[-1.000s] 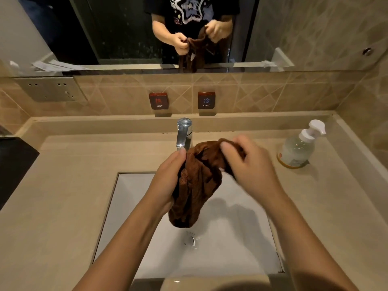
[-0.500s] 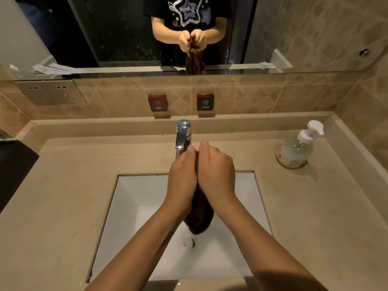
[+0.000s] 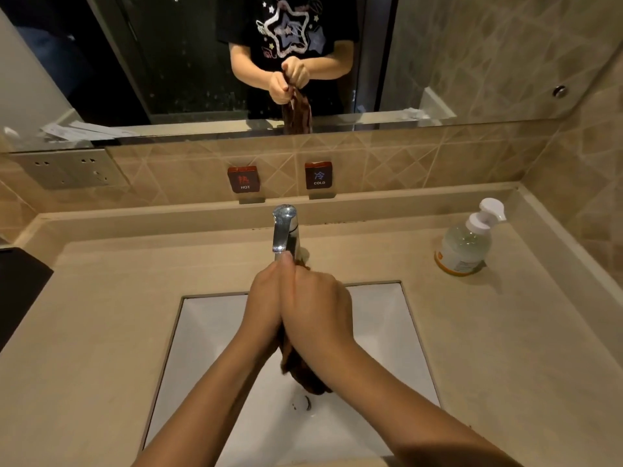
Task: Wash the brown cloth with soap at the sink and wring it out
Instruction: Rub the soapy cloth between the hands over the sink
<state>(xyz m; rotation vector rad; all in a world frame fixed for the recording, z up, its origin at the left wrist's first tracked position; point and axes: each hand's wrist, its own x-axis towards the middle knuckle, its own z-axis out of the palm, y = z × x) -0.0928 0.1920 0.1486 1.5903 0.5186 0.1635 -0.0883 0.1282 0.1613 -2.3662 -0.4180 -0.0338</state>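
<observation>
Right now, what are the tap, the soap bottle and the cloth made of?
The tap looks like shiny chromed metal: it mirrors the light. The soap bottle seems clear plastic; liquid shows through. The cloth looks like soft brown fabric, hanging limp and creased.

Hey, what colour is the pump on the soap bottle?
The pump is white, on a clear bottle; the head view shows it best.

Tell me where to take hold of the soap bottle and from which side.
Grip the soap bottle round its clear body, below the white pump, coming from the sink side. It stands upright, the raised ledge runs beyond it, and the spout points right.
</observation>
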